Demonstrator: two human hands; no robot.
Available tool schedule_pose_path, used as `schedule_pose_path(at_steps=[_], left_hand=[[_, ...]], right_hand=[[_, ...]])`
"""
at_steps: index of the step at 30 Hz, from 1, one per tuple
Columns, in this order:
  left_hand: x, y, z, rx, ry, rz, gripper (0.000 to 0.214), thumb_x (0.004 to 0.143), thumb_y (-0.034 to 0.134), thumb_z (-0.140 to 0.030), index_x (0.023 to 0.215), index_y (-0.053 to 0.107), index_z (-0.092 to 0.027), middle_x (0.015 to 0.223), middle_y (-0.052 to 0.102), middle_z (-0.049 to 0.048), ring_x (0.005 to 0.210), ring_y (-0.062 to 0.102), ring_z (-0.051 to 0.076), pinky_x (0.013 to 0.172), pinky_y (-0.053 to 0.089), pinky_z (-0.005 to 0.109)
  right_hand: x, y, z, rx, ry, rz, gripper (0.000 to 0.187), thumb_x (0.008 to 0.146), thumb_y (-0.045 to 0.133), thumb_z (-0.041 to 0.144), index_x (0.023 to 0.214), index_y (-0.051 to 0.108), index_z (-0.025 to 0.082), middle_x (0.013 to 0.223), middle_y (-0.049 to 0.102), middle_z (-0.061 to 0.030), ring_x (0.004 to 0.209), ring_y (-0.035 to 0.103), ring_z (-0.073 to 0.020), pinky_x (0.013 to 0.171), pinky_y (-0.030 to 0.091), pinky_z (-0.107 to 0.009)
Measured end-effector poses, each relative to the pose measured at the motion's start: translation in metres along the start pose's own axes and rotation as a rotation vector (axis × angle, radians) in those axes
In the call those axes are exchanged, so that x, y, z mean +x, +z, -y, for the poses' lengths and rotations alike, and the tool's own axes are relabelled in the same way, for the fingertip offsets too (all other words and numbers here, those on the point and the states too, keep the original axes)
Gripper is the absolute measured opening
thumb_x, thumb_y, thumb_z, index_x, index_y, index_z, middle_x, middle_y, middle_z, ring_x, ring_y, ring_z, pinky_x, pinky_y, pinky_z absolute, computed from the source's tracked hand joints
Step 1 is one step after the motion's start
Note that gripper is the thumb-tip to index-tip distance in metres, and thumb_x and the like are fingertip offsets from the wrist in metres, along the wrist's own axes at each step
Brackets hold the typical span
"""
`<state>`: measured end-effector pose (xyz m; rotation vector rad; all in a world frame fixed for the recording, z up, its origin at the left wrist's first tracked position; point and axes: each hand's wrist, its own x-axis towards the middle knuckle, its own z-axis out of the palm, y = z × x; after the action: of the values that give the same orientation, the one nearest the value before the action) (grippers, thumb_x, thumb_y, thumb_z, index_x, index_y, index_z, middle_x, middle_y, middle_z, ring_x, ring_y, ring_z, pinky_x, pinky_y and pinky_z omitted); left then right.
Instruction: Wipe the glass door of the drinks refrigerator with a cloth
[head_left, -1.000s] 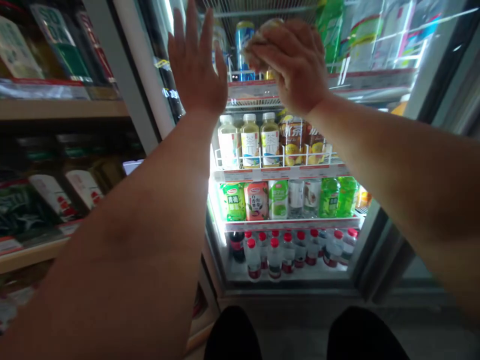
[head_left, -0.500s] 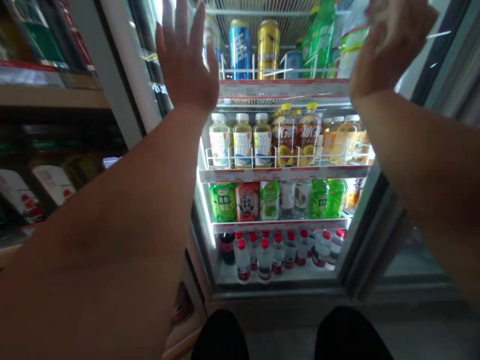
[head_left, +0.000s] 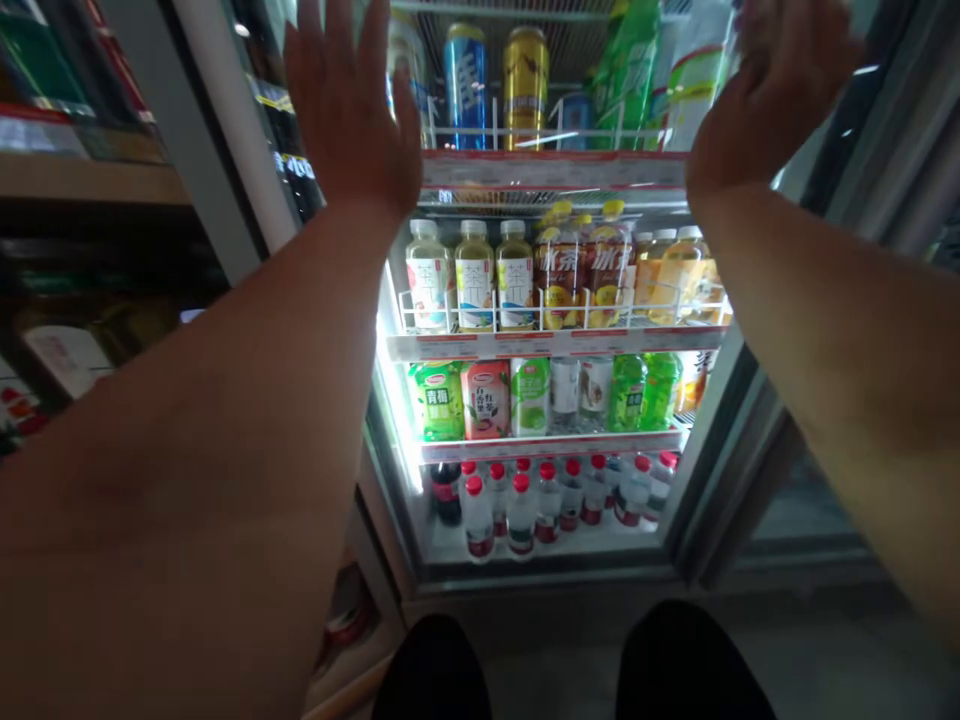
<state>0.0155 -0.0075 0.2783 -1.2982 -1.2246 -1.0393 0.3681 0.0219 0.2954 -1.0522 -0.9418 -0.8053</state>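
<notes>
My left hand [head_left: 352, 110] is raised at the upper left in front of the lit drinks fridge, its fingers spread and no object in them. It partly covers a pale can [head_left: 406, 60] on the upper shelf. Beside it stand a blue can [head_left: 466, 85] and a gold can [head_left: 526, 85]. My right hand [head_left: 772, 90] is raised at the upper right, fingers pointing up and somewhat blurred, their tips cut off by the top edge. No held object shows there. Nearest to it are a white-and-green bottle [head_left: 694, 90] and a green bottle [head_left: 636, 75].
Tea bottles [head_left: 475, 280] stand behind a wire rail on the shelf below. Lower down are green drink bottles [head_left: 437, 400] and red-capped water bottles [head_left: 478, 520]. A fridge door frame [head_left: 720, 470] is at the right. Shelves with packages [head_left: 67, 355] stand at the left.
The whole view has shifted slightly, so the fridge and both hands appear a little farther left. My right hand's fingers look straighter and less smeared; my left hand stays spread.
</notes>
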Motion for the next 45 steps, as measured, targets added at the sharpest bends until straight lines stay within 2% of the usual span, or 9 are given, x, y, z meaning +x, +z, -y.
schedule_pose_path(at_steps=[5, 13, 21, 25, 28, 30, 36, 40, 45], left_hand=[[-0.002, -0.003, -0.002, -0.106, -0.008, -0.013, 0.052, 0.111, 0.014, -0.044, 0.161, 0.022, -0.033, 0.168, 0.016, -0.015, 0.157, 0.008, 0.016, 0.13, 0.002, 0.026], [-0.001, 0.0, -0.001, -0.011, -0.001, 0.006, 0.051, 0.112, 0.007, -0.04, 0.161, 0.016, -0.03, 0.169, 0.012, -0.0104, 0.156, 0.006, 0.015, 0.13, 0.004, 0.029], [0.001, 0.009, 0.006, -0.205, 0.024, -0.06, 0.049, 0.11, 0.017, -0.039, 0.159, 0.023, -0.033, 0.168, 0.013, -0.017, 0.153, -0.007, 0.001, 0.121, -0.012, 0.015], [0.0, 0.011, 0.009, 0.005, 0.086, -0.076, 0.051, 0.109, 0.003, -0.039, 0.159, 0.011, -0.031, 0.17, 0.01, -0.01, 0.129, -0.04, -0.011, 0.121, -0.007, 0.019], [0.0, 0.014, 0.011, 0.007, 0.048, -0.027, 0.053, 0.107, 0.0, -0.031, 0.159, 0.012, -0.028, 0.17, 0.009, -0.0079, 0.132, -0.038, -0.009, 0.122, -0.006, 0.021], [0.0, 0.016, 0.012, -0.041, 0.014, -0.008, 0.055, 0.106, 0.001, -0.029, 0.159, 0.016, -0.028, 0.169, 0.01, -0.0086, 0.147, -0.022, -0.003, 0.123, -0.005, 0.022], [-0.005, 0.02, 0.012, -0.12, -0.003, -0.035, 0.052, 0.108, 0.012, -0.028, 0.159, 0.023, -0.028, 0.168, 0.012, -0.0127, 0.156, 0.005, 0.011, 0.127, 0.003, 0.027], [-0.006, 0.021, 0.013, -0.143, 0.01, -0.064, 0.051, 0.109, 0.012, -0.029, 0.159, 0.023, -0.03, 0.168, 0.012, -0.0145, 0.156, 0.004, 0.01, 0.128, 0.002, 0.025], [-0.002, 0.019, 0.012, -0.157, -0.022, 0.014, 0.052, 0.108, 0.016, -0.023, 0.159, 0.026, -0.022, 0.169, 0.012, -0.0099, 0.155, -0.003, 0.004, 0.128, -0.001, 0.025]], right_hand=[[-0.039, -0.02, 0.012, 0.065, -0.762, 0.123, 0.047, 0.101, 0.044, 0.031, 0.146, 0.053, 0.032, 0.148, 0.055, -0.0008, 0.129, 0.05, -0.0279, 0.108, 0.04, -0.047], [-0.01, 0.011, -0.009, 0.049, 0.061, -0.115, 0.062, 0.088, 0.037, 0.002, 0.144, 0.056, 0.02, 0.148, 0.053, -0.0093, 0.133, 0.044, -0.0292, 0.114, 0.031, -0.047], [-0.056, -0.022, 0.006, 0.04, -0.764, 0.169, 0.047, 0.1, 0.038, 0.033, 0.145, 0.052, 0.035, 0.149, 0.053, 0.0036, 0.131, 0.048, -0.0246, 0.11, 0.04, -0.047], [-0.052, -0.007, -0.004, 0.023, -0.276, -0.015, 0.055, 0.094, 0.028, 0.014, 0.141, 0.056, 0.026, 0.146, 0.057, -0.0038, 0.132, 0.045, -0.0212, 0.117, 0.031, -0.045], [-0.043, 0.007, -0.016, 0.029, 0.071, -0.169, 0.063, 0.088, 0.024, 0.007, 0.143, 0.052, 0.017, 0.146, 0.052, -0.0142, 0.134, 0.04, -0.0268, 0.116, 0.025, -0.053], [-0.045, 0.006, -0.017, 0.058, 0.026, -0.129, 0.062, 0.091, 0.025, 0.012, 0.147, 0.047, 0.026, 0.149, 0.05, -0.0113, 0.137, 0.036, -0.0283, 0.116, 0.021, -0.058], [-0.085, -0.031, -0.003, 0.013, -0.673, 0.361, 0.056, 0.094, 0.04, 0.03, 0.149, 0.045, 0.04, 0.154, 0.046, 0.005, 0.143, 0.038, -0.025, 0.118, 0.029, -0.056], [-0.089, -0.024, -0.016, 0.012, -0.414, 0.157, 0.054, 0.095, 0.033, 0.023, 0.144, 0.051, 0.037, 0.149, 0.052, 0.0, 0.139, 0.043, -0.0257, 0.117, 0.031, -0.055], [-0.084, -0.01, -0.03, 0.004, -0.033, -0.121, 0.058, 0.09, 0.028, 0.012, 0.142, 0.053, 0.009, 0.145, 0.053, -0.0182, 0.135, 0.043, -0.0279, 0.118, 0.03, -0.054]])
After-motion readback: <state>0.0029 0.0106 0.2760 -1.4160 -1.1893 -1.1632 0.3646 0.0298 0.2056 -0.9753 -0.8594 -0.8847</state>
